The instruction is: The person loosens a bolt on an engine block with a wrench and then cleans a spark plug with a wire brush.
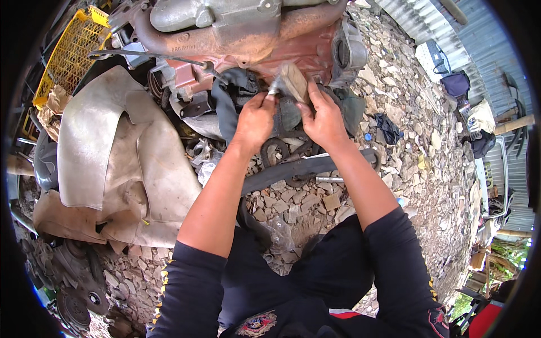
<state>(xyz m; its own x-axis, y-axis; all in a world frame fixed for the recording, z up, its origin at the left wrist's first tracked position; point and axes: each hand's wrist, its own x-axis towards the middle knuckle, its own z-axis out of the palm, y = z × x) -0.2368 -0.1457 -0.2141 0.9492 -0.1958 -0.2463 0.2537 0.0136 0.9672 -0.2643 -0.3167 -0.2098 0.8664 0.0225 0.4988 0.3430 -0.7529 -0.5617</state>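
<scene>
My left hand (pixel 256 119) is closed, its fingers pinching a small shiny metal part (pixel 274 88) whose kind I cannot make out. Close beside it, my right hand (pixel 325 117) grips a flat, wood-brown block (pixel 295 82) between thumb and fingers. The block's left side is blurred and lies against or very near the metal part. Both hands are in front of a large engine (pixel 248 39) with a rusty manifold and a reddish block. Dark cloth or rubber pieces (pixel 228 101) lie just behind my left hand.
A large tan sheet (pixel 84 146), folded over, covers the left side. Beyond it stands a yellow crate (pixel 70 53). A black hose (pixel 298 172) crosses below my hands. Broken stones (pixel 417 129) cover the ground. Corrugated metal sheets (pixel 479 34) stand at the right. Greasy machine parts (pixel 73 281) lie lower left.
</scene>
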